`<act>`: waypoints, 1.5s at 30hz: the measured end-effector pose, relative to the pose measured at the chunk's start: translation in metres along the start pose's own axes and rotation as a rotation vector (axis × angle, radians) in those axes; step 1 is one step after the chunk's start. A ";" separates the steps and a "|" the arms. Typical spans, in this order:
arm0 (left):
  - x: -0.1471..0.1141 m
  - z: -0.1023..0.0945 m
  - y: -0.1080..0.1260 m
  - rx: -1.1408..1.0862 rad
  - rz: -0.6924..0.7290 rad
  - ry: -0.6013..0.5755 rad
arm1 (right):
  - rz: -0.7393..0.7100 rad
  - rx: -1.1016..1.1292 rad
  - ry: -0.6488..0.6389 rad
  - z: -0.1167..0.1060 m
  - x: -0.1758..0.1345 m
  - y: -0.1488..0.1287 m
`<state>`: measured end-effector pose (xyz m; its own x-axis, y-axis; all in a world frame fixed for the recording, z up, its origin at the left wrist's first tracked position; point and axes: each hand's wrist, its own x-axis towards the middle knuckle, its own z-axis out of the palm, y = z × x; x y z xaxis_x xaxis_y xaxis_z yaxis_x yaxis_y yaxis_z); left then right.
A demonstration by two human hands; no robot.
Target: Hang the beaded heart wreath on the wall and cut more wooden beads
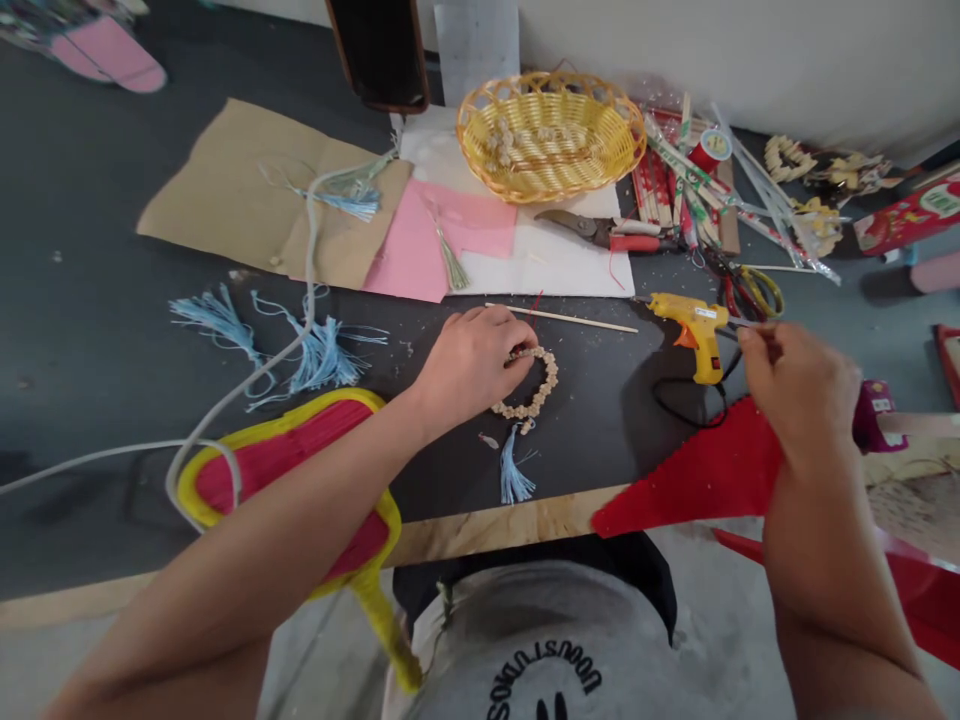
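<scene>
Head view: the ring of small pale pieces point(553, 378) lies on the dark surface point(585, 440), in front of the person's body, just at the fingertips of the left hand point(480, 350) and well apart from the right hand point(802, 380). The left hand is narrow, thumb and fingers drawn together on the ring's upper left edge; the fingers hide the exact grip. A blue tassel point(516, 472) hangs off the near side of the ring, pointing toward the person.

The yellow glue gun point(701, 325) lies to the right of the ring, its long axis running across the view, nozzle toward the left hand and handle toward the person. The right hand is the nearer one to it: thumb and fingertips are pinched at its rear end, seemingly around the glue stick point(736, 322) there, while the trigger and handle are untouched. A thin wooden stick point(577, 319) lies between the left hand and the nozzle, beyond the ring, running nearly the same way as the gun.

Farther off, the woven basket point(529, 188) stands on a white sheet point(540, 265), its long side facing the person. Small pale pieces point(501, 145) lie in it, mostly toward its left half; their exact shape is too small to tell.
</scene>
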<state>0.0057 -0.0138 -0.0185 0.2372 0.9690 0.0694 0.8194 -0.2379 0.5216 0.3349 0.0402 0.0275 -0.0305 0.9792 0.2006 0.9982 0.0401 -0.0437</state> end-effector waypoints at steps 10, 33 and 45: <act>-0.001 0.001 0.000 -0.001 0.005 0.018 | -0.638 0.543 -0.304 0.034 -0.040 -0.113; -0.001 -0.001 0.006 0.001 -0.034 0.003 | -0.638 0.435 -0.305 0.042 -0.043 -0.116; -0.001 -0.012 -0.003 -0.152 -0.046 -0.088 | -0.631 0.488 -0.293 0.042 -0.043 -0.115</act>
<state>-0.0034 -0.0133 -0.0106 0.2517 0.9674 -0.0285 0.7434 -0.1744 0.6457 0.2190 0.0019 -0.0172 -0.6536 0.7535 0.0709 0.6579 0.6119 -0.4391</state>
